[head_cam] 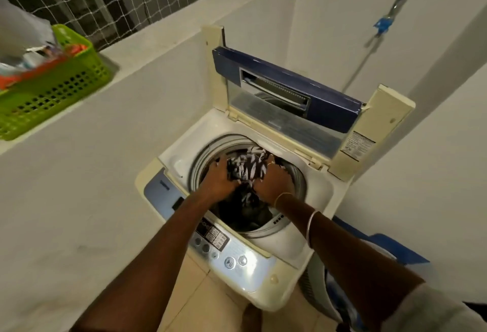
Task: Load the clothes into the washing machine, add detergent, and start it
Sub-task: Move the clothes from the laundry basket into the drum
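Head view, near to far. Both forearms reach forward over the control panel (226, 250) at the front edge of the washing machine (290, 238), a top-loader. The left hand (220, 180) and right hand (272, 181) meet inside the mouth of the drum (201, 165), fingers bent onto a black-and-white patterned garment (247, 164), which they hold between them as one bundle. The bundle lies just ahead of and between the hands, at rim level and towards the drum's far side, and neither hand is clearly nearer to it. Darker clothes sit below it in the drum, so the coming move is judged to be straight down, pressing or releasing the garment onto that load. The hinged lid (290, 89) stands folded open behind the opening.

Obscured: the fingertips are buried in cloth. The depth of the load cannot be read. The panel markings are too small to make out. The contents of the green basket (52, 86) on the wall ledge at far left are blurred, and no detergent can be identified there. A blue object (382, 243) beside the machine at lower right is cut off by the right arm.
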A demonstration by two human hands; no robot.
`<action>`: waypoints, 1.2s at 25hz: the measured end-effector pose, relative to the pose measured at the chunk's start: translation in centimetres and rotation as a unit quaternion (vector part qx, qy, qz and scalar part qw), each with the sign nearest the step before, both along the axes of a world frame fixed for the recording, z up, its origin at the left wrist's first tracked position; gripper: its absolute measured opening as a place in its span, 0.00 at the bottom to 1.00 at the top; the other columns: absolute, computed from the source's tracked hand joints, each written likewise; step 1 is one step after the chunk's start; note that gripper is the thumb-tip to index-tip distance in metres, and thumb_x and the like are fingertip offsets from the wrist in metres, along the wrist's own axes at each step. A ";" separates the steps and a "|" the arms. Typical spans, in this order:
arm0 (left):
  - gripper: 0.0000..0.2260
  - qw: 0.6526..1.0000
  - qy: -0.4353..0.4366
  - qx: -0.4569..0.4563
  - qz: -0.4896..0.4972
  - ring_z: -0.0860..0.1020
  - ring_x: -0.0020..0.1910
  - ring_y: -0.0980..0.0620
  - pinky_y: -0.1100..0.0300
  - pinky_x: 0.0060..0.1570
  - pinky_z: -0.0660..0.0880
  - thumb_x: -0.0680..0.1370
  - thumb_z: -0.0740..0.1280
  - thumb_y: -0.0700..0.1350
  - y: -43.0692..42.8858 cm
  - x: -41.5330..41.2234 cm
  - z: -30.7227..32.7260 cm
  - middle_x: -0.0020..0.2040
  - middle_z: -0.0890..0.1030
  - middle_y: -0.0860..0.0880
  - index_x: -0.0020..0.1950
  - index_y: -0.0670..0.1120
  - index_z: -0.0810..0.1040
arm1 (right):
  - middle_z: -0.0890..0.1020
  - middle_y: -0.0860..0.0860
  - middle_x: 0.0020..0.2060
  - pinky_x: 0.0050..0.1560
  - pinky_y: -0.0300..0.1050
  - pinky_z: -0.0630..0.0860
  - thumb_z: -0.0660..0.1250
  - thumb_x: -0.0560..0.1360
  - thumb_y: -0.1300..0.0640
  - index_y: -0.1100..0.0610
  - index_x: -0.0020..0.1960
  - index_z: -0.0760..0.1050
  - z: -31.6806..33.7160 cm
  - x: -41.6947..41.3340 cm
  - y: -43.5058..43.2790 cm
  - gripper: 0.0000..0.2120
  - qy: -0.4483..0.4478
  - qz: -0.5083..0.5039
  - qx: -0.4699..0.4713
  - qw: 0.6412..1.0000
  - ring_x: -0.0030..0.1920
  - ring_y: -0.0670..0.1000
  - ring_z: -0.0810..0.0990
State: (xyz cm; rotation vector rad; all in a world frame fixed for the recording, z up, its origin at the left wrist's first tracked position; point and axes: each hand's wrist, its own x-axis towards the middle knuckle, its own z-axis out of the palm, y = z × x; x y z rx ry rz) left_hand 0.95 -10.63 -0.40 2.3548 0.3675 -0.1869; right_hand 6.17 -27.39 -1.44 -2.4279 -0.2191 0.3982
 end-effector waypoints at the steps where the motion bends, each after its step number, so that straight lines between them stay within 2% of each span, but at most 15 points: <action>1: 0.36 1.000 0.019 0.008 0.000 0.70 0.70 0.43 0.55 0.67 0.67 0.73 0.71 0.54 -0.6 -0.1 -0.6 0.72 0.69 0.42 0.77 0.47 0.62 | 0.76 0.54 0.67 0.62 0.48 0.74 0.66 0.75 0.47 0.54 0.79 0.55 -0.8 -0.1 -0.8 0.37 0.020 -0.010 -0.003 1.000 0.65 0.56 0.76; 3: 0.25 0.998 -0.044 0.017 0.034 0.75 0.65 0.44 0.56 0.64 0.70 0.77 0.69 0.47 -3.0 -0.2 -1.1 0.68 0.74 0.43 0.73 0.45 0.69 | 0.77 0.51 0.65 0.60 0.43 0.74 0.64 0.77 0.50 0.53 0.77 0.60 -1.2 -0.7 -3.0 0.31 -0.006 -0.049 0.029 0.998 0.63 0.52 0.77; 6: 0.13 0.981 -0.174 -0.032 0.083 0.79 0.55 0.52 0.52 0.58 0.78 0.79 0.66 0.46 -9.7 0.0 -0.3 0.58 0.81 0.49 0.64 0.47 0.77 | 0.82 0.45 0.53 0.54 0.37 0.76 0.60 0.79 0.49 0.51 0.66 0.73 -0.7 -2.0 -7.7 0.17 -0.077 -0.130 0.092 0.984 0.52 0.43 0.80; 9: 0.08 0.972 -0.232 -0.045 0.012 0.78 0.51 0.56 0.59 0.54 0.76 0.82 0.63 0.47 -18.9 0.5 -0.2 0.53 0.80 0.52 0.59 0.48 0.78 | 0.83 0.45 0.48 0.51 0.42 0.78 0.63 0.79 0.47 0.42 0.58 0.71 -1.5 -3.8 -13.8 0.08 -0.109 -0.210 0.139 0.962 0.47 0.46 0.82; 12: 0.08 0.969 -0.217 -0.082 -0.080 0.78 0.50 0.59 0.67 0.53 0.74 0.83 0.62 0.47 -28.1 0.8 -1.9 0.53 0.80 0.55 0.59 0.50 0.77 | 0.83 0.47 0.45 0.50 0.45 0.79 0.63 0.80 0.48 0.47 0.54 0.74 -4.3 -5.2 -21.4 0.05 -0.090 -0.277 0.134 0.947 0.45 0.48 0.82; 15: 0.08 0.975 -0.158 -0.101 -0.122 0.78 0.48 0.60 0.67 0.52 0.74 0.84 0.60 0.50 -35.1 1.2 -6.0 0.50 0.80 0.56 0.57 0.52 0.77 | 0.81 0.47 0.40 0.48 0.44 0.77 0.62 0.80 0.52 0.51 0.49 0.75 -8.2 -6.0 -28.9 0.05 -0.063 -0.309 0.125 0.941 0.41 0.47 0.80; 17: 0.08 0.982 -0.110 -0.076 -0.137 0.78 0.44 0.60 0.64 0.49 0.75 0.84 0.59 0.52 -38.9 1.5 -10.1 0.46 0.79 0.55 0.54 0.52 0.77 | 0.80 0.46 0.40 0.47 0.41 0.76 0.60 0.80 0.52 0.51 0.47 0.74 -12.0 -6.3 -33.7 0.06 -0.045 -0.301 0.060 0.951 0.41 0.46 0.79; 19: 0.09 0.983 -0.080 -0.046 -0.161 0.79 0.45 0.55 0.61 0.49 0.74 0.84 0.59 0.50 -41.2 1.5 -14.9 0.47 0.80 0.51 0.55 0.50 0.77 | 0.81 0.48 0.42 0.48 0.40 0.76 0.61 0.80 0.53 0.53 0.48 0.75 -16.3 -6.8 -37.6 0.06 -0.004 -0.309 0.039 0.950 0.44 0.48 0.80; 21: 0.10 0.982 -0.027 -0.037 -0.182 0.80 0.50 0.51 0.62 0.51 0.72 0.83 0.60 0.48 -42.7 1.4 -20.4 0.52 0.81 0.47 0.58 0.46 0.78 | 0.82 0.51 0.49 0.55 0.44 0.77 0.62 0.79 0.53 0.54 0.54 0.76 -21.0 -7.5 -40.8 0.08 0.051 -0.317 0.024 0.947 0.51 0.51 0.81; 23: 0.13 0.974 0.037 -0.031 -0.223 0.79 0.54 0.48 0.58 0.55 0.74 0.82 0.60 0.48 -43.3 1.2 -26.1 0.55 0.80 0.45 0.61 0.44 0.77 | 0.79 0.53 0.61 0.64 0.47 0.74 0.63 0.79 0.52 0.56 0.65 0.74 -25.9 -8.3 -43.1 0.16 0.129 -0.290 0.009 0.948 0.62 0.54 0.78; 25: 0.19 0.954 0.109 0.000 -0.278 0.77 0.61 0.43 0.50 0.62 0.74 0.80 0.61 0.49 -43.4 0.9 -31.5 0.62 0.78 0.41 0.66 0.41 0.74 | 0.73 0.53 0.69 0.69 0.48 0.69 0.64 0.79 0.52 0.56 0.71 0.69 -30.5 -9.1 -44.4 0.22 0.219 -0.252 0.010 0.943 0.68 0.56 0.73; 28: 0.31 0.905 0.221 0.068 -0.358 0.68 0.72 0.40 0.51 0.70 0.67 0.76 0.70 0.42 -43.0 0.6 -38.5 0.74 0.66 0.39 0.77 0.42 0.63 | 0.73 0.56 0.67 0.65 0.49 0.70 0.66 0.77 0.53 0.56 0.70 0.70 -37.6 -10.4 -44.3 0.22 0.294 -0.191 0.003 0.936 0.67 0.59 0.73; 30: 0.42 0.864 0.243 0.121 -0.424 0.60 0.76 0.37 0.48 0.73 0.62 0.73 0.74 0.45 -42.7 0.5 -42.3 0.77 0.59 0.37 0.80 0.44 0.54 | 0.72 0.57 0.67 0.64 0.51 0.72 0.67 0.76 0.50 0.57 0.72 0.67 -41.2 -11.8 -42.7 0.27 0.309 -0.162 -0.004 0.937 0.66 0.60 0.73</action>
